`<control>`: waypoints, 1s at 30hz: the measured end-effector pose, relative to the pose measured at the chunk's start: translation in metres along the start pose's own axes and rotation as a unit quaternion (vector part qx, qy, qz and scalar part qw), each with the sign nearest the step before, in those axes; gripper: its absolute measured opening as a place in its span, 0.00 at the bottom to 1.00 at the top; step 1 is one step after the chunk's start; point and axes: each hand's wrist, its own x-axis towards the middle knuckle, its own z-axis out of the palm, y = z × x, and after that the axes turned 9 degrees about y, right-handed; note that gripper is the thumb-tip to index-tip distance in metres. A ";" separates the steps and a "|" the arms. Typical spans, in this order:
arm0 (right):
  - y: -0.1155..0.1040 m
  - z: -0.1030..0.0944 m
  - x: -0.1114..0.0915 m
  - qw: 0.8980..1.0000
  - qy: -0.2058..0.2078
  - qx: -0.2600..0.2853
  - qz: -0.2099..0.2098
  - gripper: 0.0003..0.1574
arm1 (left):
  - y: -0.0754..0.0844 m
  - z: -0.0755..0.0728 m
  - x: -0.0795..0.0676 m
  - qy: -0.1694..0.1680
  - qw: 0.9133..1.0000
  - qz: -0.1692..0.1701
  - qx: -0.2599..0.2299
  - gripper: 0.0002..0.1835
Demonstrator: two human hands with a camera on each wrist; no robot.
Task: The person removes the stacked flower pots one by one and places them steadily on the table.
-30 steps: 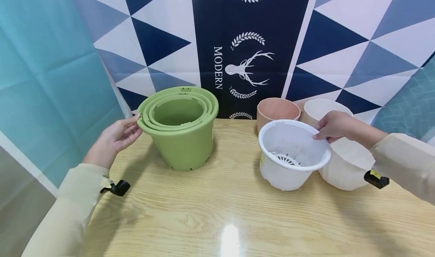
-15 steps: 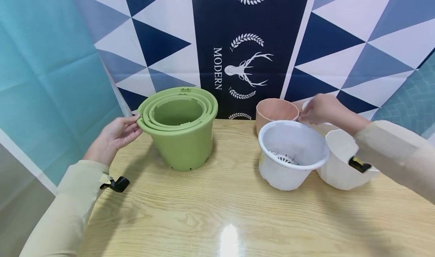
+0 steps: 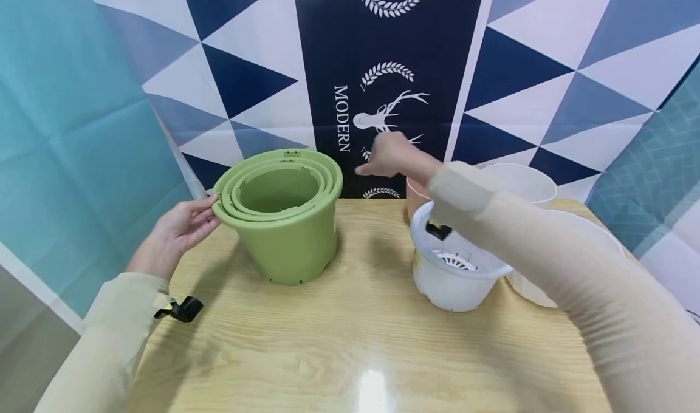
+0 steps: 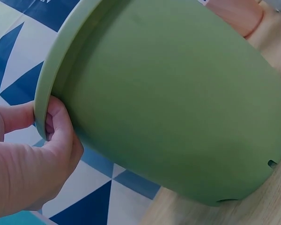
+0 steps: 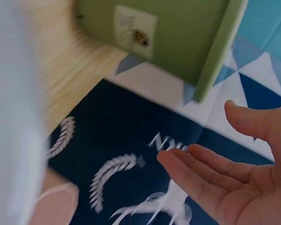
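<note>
A stack of nested green plastic flowerpots (image 3: pixel 292 249) stands at the left of the table. My left hand (image 3: pixel 183 228) pinches the outer pot's rim at its left side; the left wrist view shows thumb (image 4: pixel 16 117) outside and bent fingers under the lip. In mid-air right of the stack is my right hand (image 3: pixel 391 155), blurred, touching nothing. Its fingers (image 5: pixel 201 180) are extended and the thumb is spread in the right wrist view. Below my right forearm stands a white flowerpot (image 3: pixel 454 285) with a slotted base, partly covered by the sleeve.
Behind the white pot are a terracotta-coloured pot (image 3: pixel 415 197), mostly hidden, and two cream pots, one at the back (image 3: pixel 522 179) and one nearer (image 3: pixel 587 225). A patterned cloth backdrop (image 3: pixel 394 36) borders the wooden table (image 3: pixel 306 352) at the back.
My right hand has let go of the white pot's rim and swung left over the pots towards the green stack. My left hand keeps its hold. The head view has shifted slightly.
</note>
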 end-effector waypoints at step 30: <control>-0.084 0.043 0.042 0.995 0.014 0.069 0.077 0.34 | -0.004 0.005 -0.006 0.032 0.999 0.007 0.006 0.05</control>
